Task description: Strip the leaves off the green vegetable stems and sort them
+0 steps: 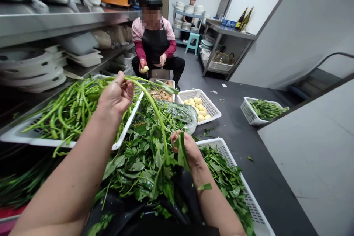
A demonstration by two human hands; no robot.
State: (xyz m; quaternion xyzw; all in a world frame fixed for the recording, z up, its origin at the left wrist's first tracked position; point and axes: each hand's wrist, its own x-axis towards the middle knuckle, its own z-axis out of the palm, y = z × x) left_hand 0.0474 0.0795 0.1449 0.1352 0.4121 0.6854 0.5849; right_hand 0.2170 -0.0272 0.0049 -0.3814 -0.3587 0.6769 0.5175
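My left hand (pixel 117 94) pinches the upper end of a long green leafy stem (pixel 152 101), which looks like water spinach. The stem arches over to the right and hangs down. My right hand (pixel 186 147) is closed at a dark green leaf (pixel 181 153) on the lower part of the greens. Under both hands lies a big heap of loose leafy greens (pixel 129 162). Left of it, a white basket (pixel 125 129) holds bare green stems (pixel 80 107). Another white basket (pixel 256 206), at my right forearm, holds leafy pieces (pixel 224 177).
Facing me, a seated co-worker (pixel 155 40) holds a peeled potato (pixel 144 69). Peeled potatoes fill part of a white basket (pixel 215 112). A basket of greens (pixel 250 114) stands by the right wall. Steel shelves (pixel 69 20) run along the left. A second person stands behind a dish rack (pixel 177 16).
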